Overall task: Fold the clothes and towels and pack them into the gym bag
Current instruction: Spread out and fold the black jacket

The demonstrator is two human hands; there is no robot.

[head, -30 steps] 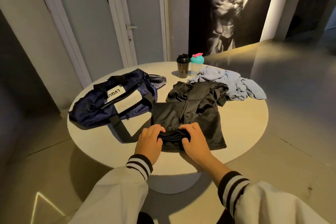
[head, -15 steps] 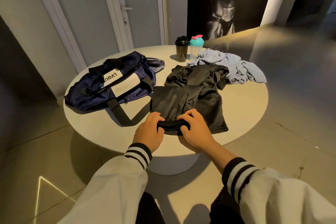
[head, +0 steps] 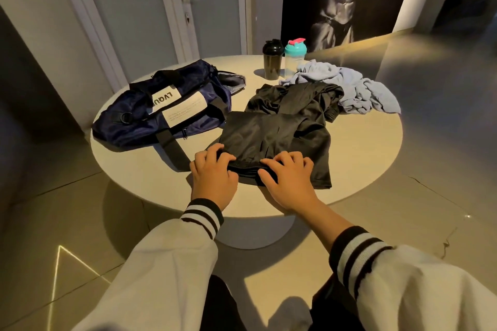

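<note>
A black garment [head: 269, 134] lies spread on the round table [head: 363, 148], its near edge folded over into a thick band. My left hand [head: 212, 174] grips the left end of that band, fingers curled over the top. My right hand [head: 287, 180] grips the right end, with the thumb at the near side. More crumpled black cloth [head: 295, 97] lies behind the flat part. A light blue towel or garment [head: 357, 88] sits bunched at the back right. The navy gym bag [head: 134, 126] lies on its side at the left, its strap trailing toward my left hand.
A black shaker bottle [head: 273, 63] and a teal-lidded bottle [head: 294, 58] stand at the table's far edge. The table stands on one central pedestal over a tiled floor. Doors and a wall poster are behind it.
My hands have slid slightly apart along the folded edge of the black garment, and their fingers now lie flatter over it. The bag, blue cloth and bottles have not moved.
</note>
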